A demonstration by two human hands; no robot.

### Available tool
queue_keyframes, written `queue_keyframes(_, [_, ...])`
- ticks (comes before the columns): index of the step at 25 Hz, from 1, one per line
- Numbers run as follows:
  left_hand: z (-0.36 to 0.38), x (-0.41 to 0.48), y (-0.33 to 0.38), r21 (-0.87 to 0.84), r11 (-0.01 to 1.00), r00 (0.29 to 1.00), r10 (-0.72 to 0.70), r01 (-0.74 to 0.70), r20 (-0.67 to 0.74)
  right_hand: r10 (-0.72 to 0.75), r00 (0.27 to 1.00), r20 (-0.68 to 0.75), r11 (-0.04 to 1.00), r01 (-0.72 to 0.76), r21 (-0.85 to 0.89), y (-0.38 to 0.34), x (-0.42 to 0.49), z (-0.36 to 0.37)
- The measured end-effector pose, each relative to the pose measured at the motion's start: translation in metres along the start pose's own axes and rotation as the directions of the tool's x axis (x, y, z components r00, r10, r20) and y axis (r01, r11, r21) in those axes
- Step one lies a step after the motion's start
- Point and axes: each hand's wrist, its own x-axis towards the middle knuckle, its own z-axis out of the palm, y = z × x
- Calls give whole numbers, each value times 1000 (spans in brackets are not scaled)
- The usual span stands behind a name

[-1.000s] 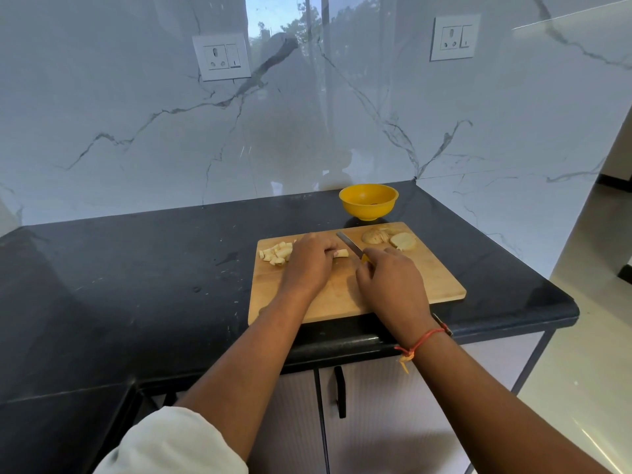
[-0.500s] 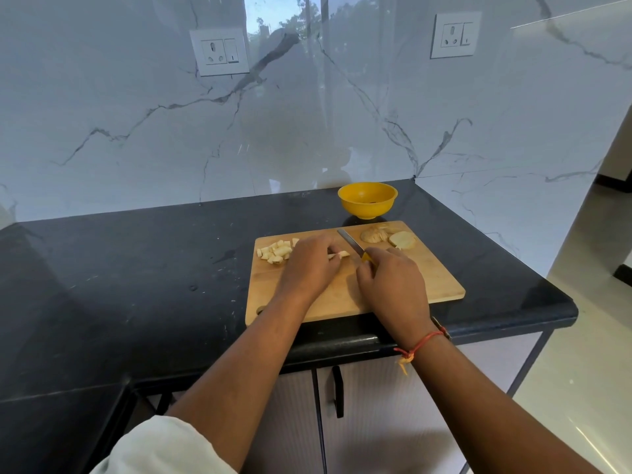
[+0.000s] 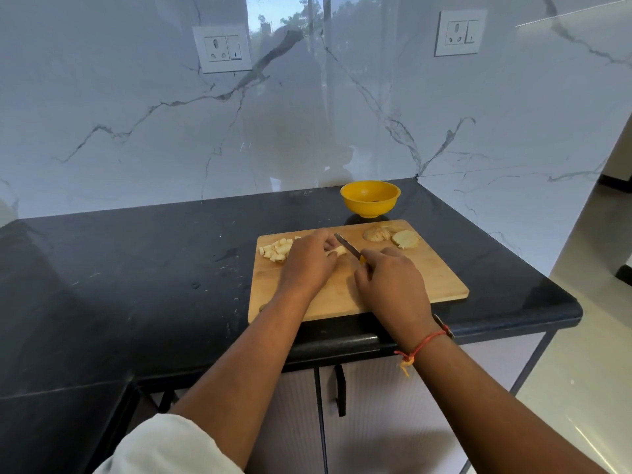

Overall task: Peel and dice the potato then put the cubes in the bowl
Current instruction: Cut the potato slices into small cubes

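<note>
Well inside edges of rectangular wooden board [image 3: 441, 282], pale potato strip [image 3: 338, 250] is being pinched by left hand [image 3: 307, 265] & yellow-handled steel knife [image 3: 347, 247] gripped by right hand [image 3: 393, 289].

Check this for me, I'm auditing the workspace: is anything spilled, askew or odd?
Nothing stands out. The potato cubes lie piled on the cutting board, none on the countertop, and the yellow bowl stands upright.

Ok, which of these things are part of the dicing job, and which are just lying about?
In the job: left hand, potato piece, right hand, knife, cubes, cutting board, bowl, far-right pieces.
Just there: left wall socket, right wall socket, cabinet handle.
</note>
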Motion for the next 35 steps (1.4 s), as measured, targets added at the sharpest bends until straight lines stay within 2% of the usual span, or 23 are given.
queue_keyframes(10, [3,2,-2,-34,999,1000,-10,9,-29,-28,999,34,998,30,-61,-3,-4,-2])
queue_keyframes(15, [2,4,-4,-51,999,1000,-3,2,-25,-40,980,193,979,77,-189,-11,5,-5])
queue_keyframes(18, [0,5,-4,-64,998,1000,-12,11,-14,-87,954,288,950,166,-263,-19,12,-7])
queue_keyframes(23, [1,3,-1,-65,997,999,-29,27,-23,-109,921,373,922,234,-308,-20,11,-16])
queue_keyframes(32, [-1,0,-2,-52,998,998,-33,31,-47,-80,962,262,936,163,-312,4,-3,-21])
queue_keyframes(35, [-1,-1,0,-44,998,998,-42,40,-45,-49,978,205,960,103,-259,1,-2,-20])
